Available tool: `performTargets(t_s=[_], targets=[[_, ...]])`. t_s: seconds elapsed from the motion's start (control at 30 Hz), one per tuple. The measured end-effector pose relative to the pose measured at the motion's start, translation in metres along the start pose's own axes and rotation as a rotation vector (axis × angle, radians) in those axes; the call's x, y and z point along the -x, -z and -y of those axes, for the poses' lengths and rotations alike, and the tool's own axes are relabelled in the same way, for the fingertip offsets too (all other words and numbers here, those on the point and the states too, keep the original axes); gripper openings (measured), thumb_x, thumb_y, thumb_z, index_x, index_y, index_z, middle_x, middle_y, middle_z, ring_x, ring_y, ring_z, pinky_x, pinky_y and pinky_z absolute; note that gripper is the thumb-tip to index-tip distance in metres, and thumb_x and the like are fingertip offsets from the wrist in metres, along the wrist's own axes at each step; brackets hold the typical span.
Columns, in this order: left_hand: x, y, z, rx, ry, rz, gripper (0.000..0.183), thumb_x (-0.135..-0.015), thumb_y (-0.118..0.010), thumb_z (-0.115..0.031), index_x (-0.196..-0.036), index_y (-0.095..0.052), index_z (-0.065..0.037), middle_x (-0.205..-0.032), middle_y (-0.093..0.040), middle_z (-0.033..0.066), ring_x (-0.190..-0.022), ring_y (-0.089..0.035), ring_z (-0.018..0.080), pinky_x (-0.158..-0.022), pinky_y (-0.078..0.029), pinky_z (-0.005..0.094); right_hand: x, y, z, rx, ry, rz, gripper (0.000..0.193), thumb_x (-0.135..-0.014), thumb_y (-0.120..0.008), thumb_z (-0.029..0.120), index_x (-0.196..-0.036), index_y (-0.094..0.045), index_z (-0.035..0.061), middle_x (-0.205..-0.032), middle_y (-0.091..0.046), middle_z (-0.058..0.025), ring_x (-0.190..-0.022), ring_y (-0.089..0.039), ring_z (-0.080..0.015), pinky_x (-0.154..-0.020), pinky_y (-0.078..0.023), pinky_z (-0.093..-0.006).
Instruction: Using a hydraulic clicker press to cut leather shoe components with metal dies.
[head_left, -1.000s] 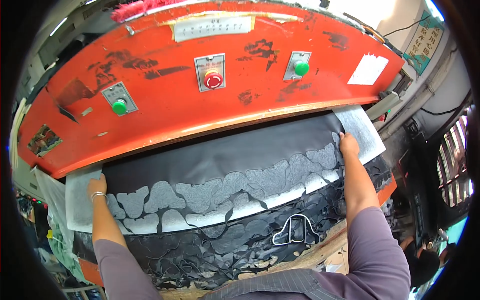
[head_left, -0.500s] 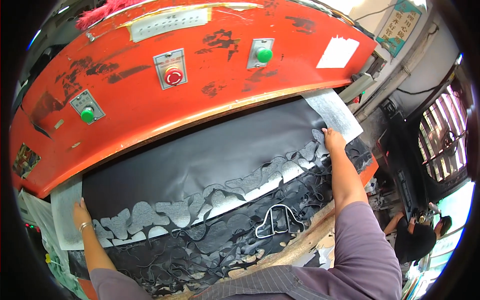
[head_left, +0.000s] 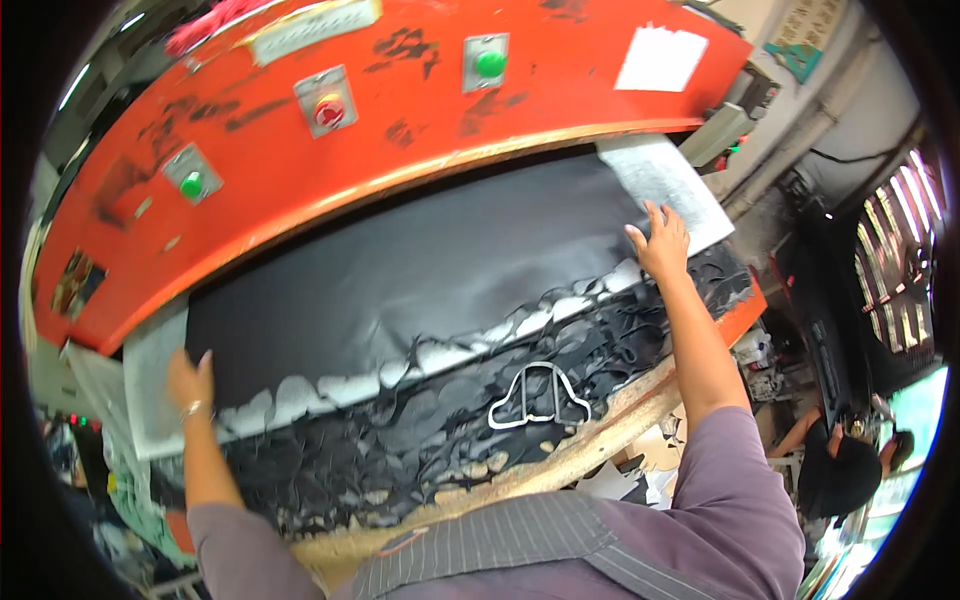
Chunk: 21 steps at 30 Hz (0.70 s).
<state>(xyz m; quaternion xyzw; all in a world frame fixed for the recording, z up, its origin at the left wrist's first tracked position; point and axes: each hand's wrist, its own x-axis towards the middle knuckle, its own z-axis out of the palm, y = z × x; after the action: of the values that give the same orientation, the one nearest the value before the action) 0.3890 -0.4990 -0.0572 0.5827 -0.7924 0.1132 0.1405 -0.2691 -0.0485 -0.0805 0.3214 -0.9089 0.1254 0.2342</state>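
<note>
A wide black sheet [head_left: 420, 265], smooth like leather or vinyl, lies over a white board [head_left: 683, 185]. Its near edge is ragged with cut-out shapes that overlap the board's front edge. My left hand [head_left: 188, 380], a bracelet on its wrist, is over the sheet's left end, thumb apart from the fingers. At the right end my right hand [head_left: 663, 243] hovers at or just above the sheet's corner, its fingers spread. Neither hand grips anything. Nearer to me, a metal cutting die [head_left: 540, 398] with a curved outline rests on black scraps [head_left: 400, 455].
An orange-red press [head_left: 410, 120] spans the far side, carrying two green buttons [head_left: 490, 64] and a red one [head_left: 328, 111]. A worn tan edge [head_left: 560, 475] runs along the near side. Another person [head_left: 840, 475] is at the far right.
Both hands have let go of the sheet's edges and their fingers have spread. The sheet has shifted toward me, its ragged edge now closer to the board's front. My view has tilted slightly.
</note>
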Motion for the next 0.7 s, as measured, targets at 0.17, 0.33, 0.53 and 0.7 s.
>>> performTargets(t_s=[0.17,0.33,0.53,0.7], targets=[[0.117,0.016,-0.144,0.048,-0.269,0.262,0.068,-0.083,-0.058,-0.052,-0.143,-0.04,-0.026,-0.154,-0.025,0.0139,-0.143,-0.019,0.037,-0.105,-0.015,0.0704,0.066,0.046,0.106,-0.201,0.312,0.516,0.066,-0.088,-0.057,0.05,-0.142,-0.041,0.0178,-0.146,-0.036,-0.022,-0.138,-0.027,-0.0437,-0.109,-0.022,-0.0593],[0.244,0.091,-0.154,0.073,-0.41,0.671,0.072,-0.082,-0.057,-0.06,-0.145,-0.036,-0.033,-0.158,-0.009,0.0167,-0.144,-0.004,0.0456,-0.104,-0.012,0.0723,0.134,0.126,0.106,-0.299,0.442,0.788,0.06,-0.088,-0.058,0.047,-0.137,-0.049,0.0139,-0.145,-0.037,-0.0225,-0.137,-0.029,-0.0404,-0.109,-0.021,-0.0563],[0.265,0.138,-0.099,0.437,-0.366,1.213,0.067,-0.085,-0.055,-0.062,-0.142,-0.044,-0.029,-0.156,-0.019,0.0202,-0.144,-0.011,0.0411,-0.111,-0.014,0.0615,0.209,0.176,0.118,-0.416,0.422,0.677,0.046,-0.07,-0.078,0.033,-0.105,-0.065,0.0069,-0.139,-0.039,-0.03,-0.115,-0.047,-0.0437,-0.093,-0.037,-0.0484],[0.226,0.128,-0.053,0.795,-0.234,0.623,0.043,-0.088,-0.064,-0.033,-0.122,-0.061,-0.007,-0.132,-0.055,0.0182,-0.123,-0.051,0.0329,-0.104,-0.04,0.039,0.227,0.157,0.114,-0.41,0.239,0.578,0.026,-0.067,-0.078,0.016,-0.085,-0.066,0.0033,-0.133,-0.046,-0.0299,-0.112,-0.048,-0.0438,-0.094,-0.038,-0.0465]])
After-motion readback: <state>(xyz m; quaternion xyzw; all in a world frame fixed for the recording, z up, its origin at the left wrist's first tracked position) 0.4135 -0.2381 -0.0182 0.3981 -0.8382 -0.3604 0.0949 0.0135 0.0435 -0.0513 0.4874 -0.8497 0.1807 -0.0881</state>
